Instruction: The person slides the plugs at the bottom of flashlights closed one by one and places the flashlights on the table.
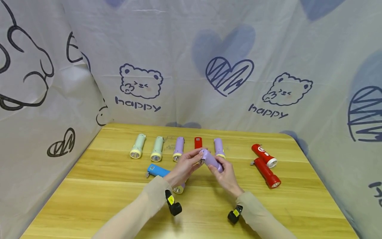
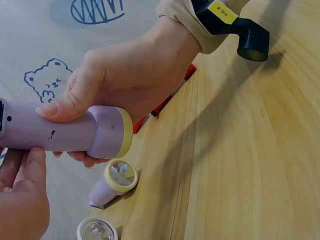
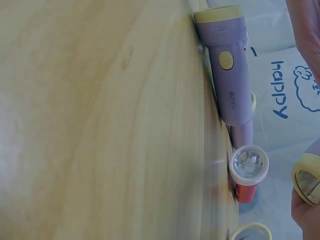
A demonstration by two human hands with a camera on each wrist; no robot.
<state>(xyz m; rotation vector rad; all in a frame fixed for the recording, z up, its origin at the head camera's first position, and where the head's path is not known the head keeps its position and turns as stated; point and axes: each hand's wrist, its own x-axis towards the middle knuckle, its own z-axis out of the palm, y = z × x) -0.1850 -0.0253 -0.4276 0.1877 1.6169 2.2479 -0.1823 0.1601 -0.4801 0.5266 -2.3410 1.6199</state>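
Both hands hold a purple flashlight (image 1: 212, 162) up over the table. My right hand (image 1: 225, 174) grips it near the lamp head, thumb on top and fingers beneath, as the left wrist view shows. My left hand (image 1: 185, 166) pinches the tail end, with fingers (image 2: 34, 170) against the underside of the barrel. In the right wrist view the yellow-rimmed lamp (image 3: 309, 179) shows at the right edge. Below my left forearm lie a blue flashlight (image 1: 157, 170) and a yellow-rimmed lamp head (image 1: 179, 189), partly hidden by that arm.
Along the back stand out two pale green flashlights (image 1: 138, 146), a purple one (image 1: 179, 146), a red one (image 1: 198, 142) and another purple one (image 1: 219, 146). Two red flashlights (image 1: 267, 172) lie at the right. A printed cloth (image 1: 185, 83) hangs behind the wooden table (image 1: 113, 202).
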